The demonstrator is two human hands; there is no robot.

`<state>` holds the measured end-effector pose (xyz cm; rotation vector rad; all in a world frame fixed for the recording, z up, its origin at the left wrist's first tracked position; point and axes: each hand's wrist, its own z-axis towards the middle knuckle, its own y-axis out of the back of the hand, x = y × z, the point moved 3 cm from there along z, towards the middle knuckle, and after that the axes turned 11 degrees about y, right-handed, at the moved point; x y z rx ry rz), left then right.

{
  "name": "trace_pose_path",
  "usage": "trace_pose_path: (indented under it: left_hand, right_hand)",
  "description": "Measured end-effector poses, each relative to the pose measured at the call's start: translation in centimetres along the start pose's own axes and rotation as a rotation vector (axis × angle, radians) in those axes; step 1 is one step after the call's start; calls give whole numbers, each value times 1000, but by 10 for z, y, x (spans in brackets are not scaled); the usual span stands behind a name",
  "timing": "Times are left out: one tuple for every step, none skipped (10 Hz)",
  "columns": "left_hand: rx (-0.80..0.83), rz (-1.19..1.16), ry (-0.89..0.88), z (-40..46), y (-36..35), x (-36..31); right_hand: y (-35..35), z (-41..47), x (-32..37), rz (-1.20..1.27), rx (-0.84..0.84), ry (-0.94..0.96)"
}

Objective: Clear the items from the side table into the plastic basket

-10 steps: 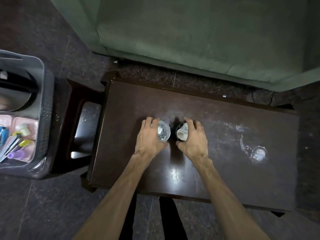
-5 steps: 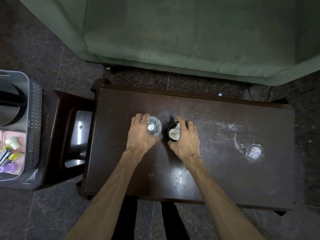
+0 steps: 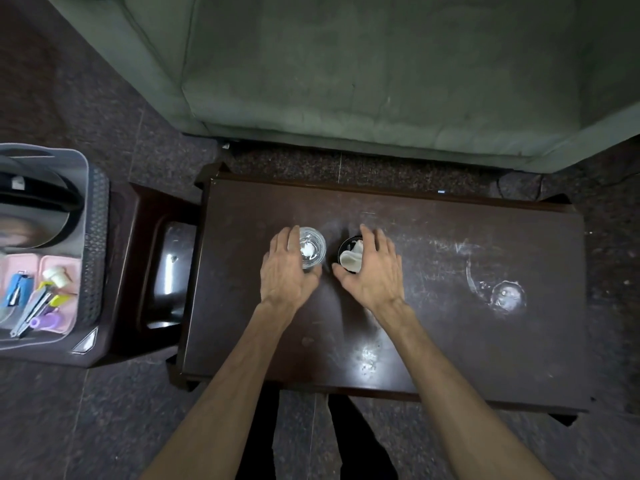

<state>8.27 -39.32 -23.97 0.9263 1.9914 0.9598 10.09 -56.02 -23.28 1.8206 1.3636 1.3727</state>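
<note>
On the dark wooden side table point(image 3: 450, 341) a clear drinking glass point(image 3: 312, 251) stands upright with something white at its bottom. My left hand point(image 3: 285, 271) is wrapped around its left side, thumb at the near edge. Just right of it stands a black cup point(image 3: 347, 255) with a crumpled white tissue inside, and my right hand point(image 3: 375, 275) curls around its right side. Another clear glass point(image 3: 498, 289) lies tipped over near the table's right end. The grey plastic basket point(image 3: 94, 237) sits at the far left, holding a pink tray with small items and a round dark object.
The basket rests on a dark brown stool point(image 3: 145, 271) that touches the table's left end. A green sofa point(image 3: 346, 81) runs along the far side of the table. Dark speckled floor surrounds everything; my legs show below the near table edge.
Both hands stay around the same glass and cup on the table. Only the head view has shifted a little.
</note>
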Motion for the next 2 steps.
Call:
trace_pose_path:
  left_hand:
    - [-10, 17, -21, -15, 10, -3]
    - [-43, 30, -40, -32, 26, -8]
  right_hand:
    - [18, -11, 11, -1, -68, 50]
    - [37, -20, 24, -19, -78, 87]
